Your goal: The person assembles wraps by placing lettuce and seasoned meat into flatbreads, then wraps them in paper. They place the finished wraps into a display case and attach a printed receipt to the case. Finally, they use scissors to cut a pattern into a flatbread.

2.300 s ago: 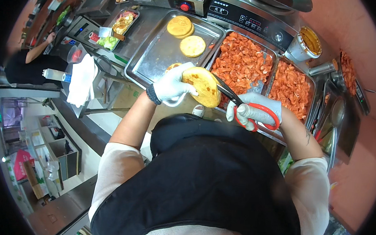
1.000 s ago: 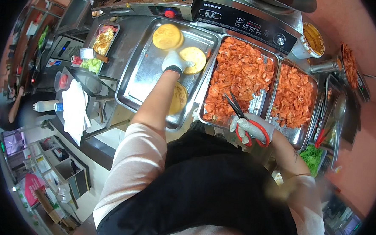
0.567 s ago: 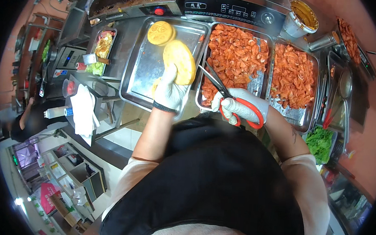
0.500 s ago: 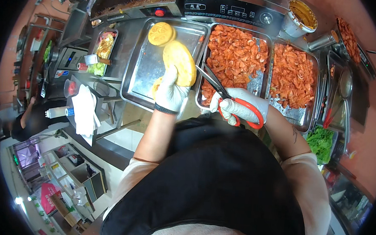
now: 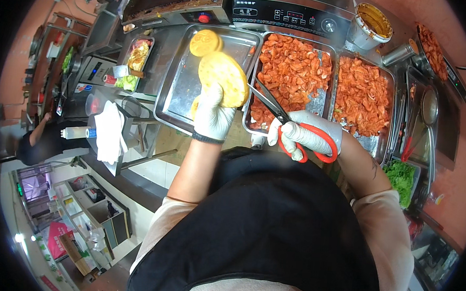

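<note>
My gloved left hand [image 5: 214, 113] grips a round yellow flatbread [image 5: 223, 77] and holds it up over the right side of a shallow metal tray [image 5: 173, 97]. Beyond it in that tray sit more round flatbreads [image 5: 204, 42], and part of another peeks out beside my left wrist. In my gloved right hand [image 5: 305, 132] is a pair of red-handled scissors [image 5: 270, 101]. Their dark blades are parted, with one tip touching or just at the bread's right edge; I cannot tell which. Below the blades lies a tray [image 5: 254, 86] of red sliced meat [image 5: 290, 64].
A second meat tray [image 5: 392, 109] stands to the right. Behind are an induction cooker [image 5: 292, 19], a griddle [image 5: 171, 8] and a sauce-smeared white bucket [image 5: 372, 29]. A ladle [image 5: 430, 124] and lettuce [image 5: 400, 180] are at far right. Another person [image 5: 48, 144] works at far left.
The scissors and my right hand have shifted slightly right, and the flatbread is tilted a little differently. My view has shifted slightly. Both hands keep their hold.
</note>
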Tool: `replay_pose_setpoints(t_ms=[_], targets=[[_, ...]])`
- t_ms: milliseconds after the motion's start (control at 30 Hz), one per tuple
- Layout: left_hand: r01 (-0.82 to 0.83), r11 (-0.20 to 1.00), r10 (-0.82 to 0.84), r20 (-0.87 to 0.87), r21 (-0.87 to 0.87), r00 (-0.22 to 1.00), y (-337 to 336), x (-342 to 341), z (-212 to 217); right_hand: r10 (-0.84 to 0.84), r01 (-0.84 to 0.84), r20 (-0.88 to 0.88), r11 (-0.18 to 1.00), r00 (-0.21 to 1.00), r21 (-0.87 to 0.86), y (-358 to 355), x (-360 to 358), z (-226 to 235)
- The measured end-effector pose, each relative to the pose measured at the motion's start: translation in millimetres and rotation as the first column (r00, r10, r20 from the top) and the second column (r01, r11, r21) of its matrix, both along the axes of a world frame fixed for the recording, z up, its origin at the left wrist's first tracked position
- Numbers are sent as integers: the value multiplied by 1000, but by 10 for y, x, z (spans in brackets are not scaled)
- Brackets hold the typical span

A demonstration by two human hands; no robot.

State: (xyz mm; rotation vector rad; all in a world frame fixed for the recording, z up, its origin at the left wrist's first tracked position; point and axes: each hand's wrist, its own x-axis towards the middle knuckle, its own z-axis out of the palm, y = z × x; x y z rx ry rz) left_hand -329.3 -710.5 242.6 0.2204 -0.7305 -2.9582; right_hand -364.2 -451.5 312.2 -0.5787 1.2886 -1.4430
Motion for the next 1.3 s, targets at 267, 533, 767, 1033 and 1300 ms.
replay_pose_setpoints(t_ms=[267,533,767,1033,1300], targets=[[3,945,-17,-38,-326,999,112,110,137,-47,45,82,999,995,27,-67,-10,126],[-12,947,5,-22,-321,1000,290,225,294,-176,173,35,983,984,68,-214,63,253],[135,897,-156,-16,-420,988,34,166,238,-169,168,-55,986,984,-22,-105,113,210],[274,831,-272,76,-484,959,-78,175,420,-4,36,-174,983,985,180,25,-18,417],[455,478,-474,216,-751,854,-196,102,758,180,-105,-160,914,971,392,84,-158,584]])
